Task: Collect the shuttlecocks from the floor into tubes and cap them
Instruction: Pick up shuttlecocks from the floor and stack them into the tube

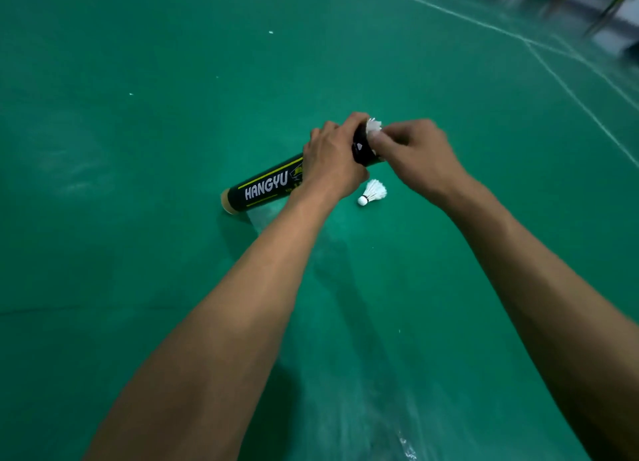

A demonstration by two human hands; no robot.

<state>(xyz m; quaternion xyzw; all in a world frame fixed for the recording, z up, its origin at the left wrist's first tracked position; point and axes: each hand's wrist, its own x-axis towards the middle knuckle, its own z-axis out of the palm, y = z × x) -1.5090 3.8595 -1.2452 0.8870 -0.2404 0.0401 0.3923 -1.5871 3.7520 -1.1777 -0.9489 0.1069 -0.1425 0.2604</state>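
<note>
Listing from the centre of the head view outward.

Tube: black cylinder with white lettering "HANGYU" and yellow stripes. It is tilted, lower end down-left near the floor, upper end raised toward the right. The lower end shows a tan closure; whether it touches the floor cannot be told.

Left grip: bare hand, fingers curled round the upper part of the tube, holding it just below the mouth.

Right grip: bare hand, fingertips pinched narrow on white feathers at the tube's mouth.

Held shuttlecock: white feather skirt protruding from the open upper end of the tube; its cork is out of sight.

Loose shuttlecock: white, lying on its side on the floor just beneath the two grips, cork pointing down-left, apart from the tube.

Floor: green court surface with glossy patches. White court lines cross the upper right. Small white specks lie well apart from the tube.

Background, upper right: blurred frame legs, not identifiable.
</note>
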